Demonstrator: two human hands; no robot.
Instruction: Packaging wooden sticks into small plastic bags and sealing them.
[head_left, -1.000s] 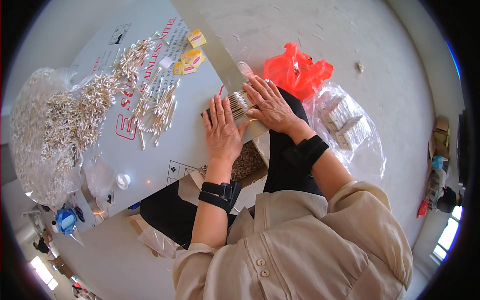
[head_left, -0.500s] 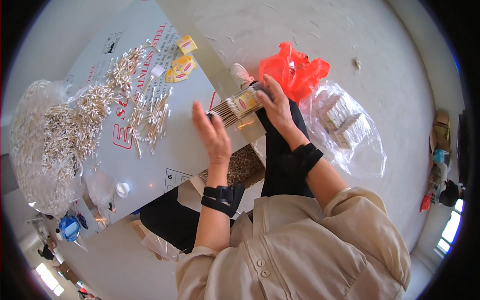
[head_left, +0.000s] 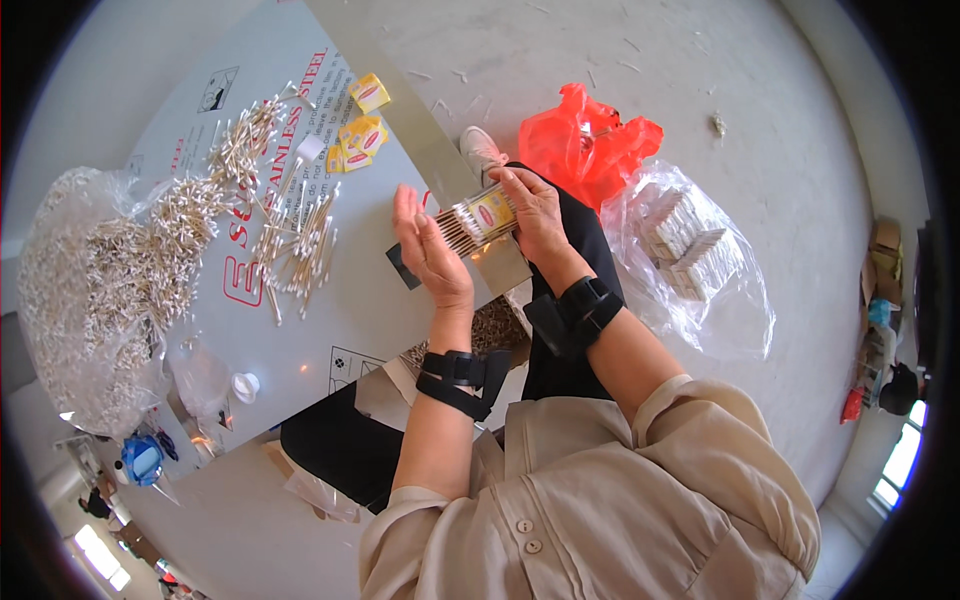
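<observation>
A bundle of cotton swabs (head_left: 485,215) with brown sticks, white tips and a yellow label lies between my hands, over the table's right edge. My right hand (head_left: 540,222) grips its far right end, thumb and fingers closed round it. At the other end is my left hand (head_left: 437,258), fingers stretched out and palm facing the stick ends; it seems to touch them. A flat black piece (head_left: 403,268) shows beside that hand, partly hidden by it. Loose cotton swabs (head_left: 305,250) and small yellow labels (head_left: 358,145) are spread on the table.
A large plastic bag of swabs (head_left: 100,290) spills over the table's left. A white cap (head_left: 245,387) stands near the front edge. Right of my leg are a red plastic bag (head_left: 590,140) and a clear bag with white packs (head_left: 685,245). Swabs fill a box (head_left: 480,335) below the table edge.
My left hand has moved in right against the bundle's end, and the black piece has come into sight beside it. My right hand has drawn slightly nearer, its fingers closing further round the bundle.
</observation>
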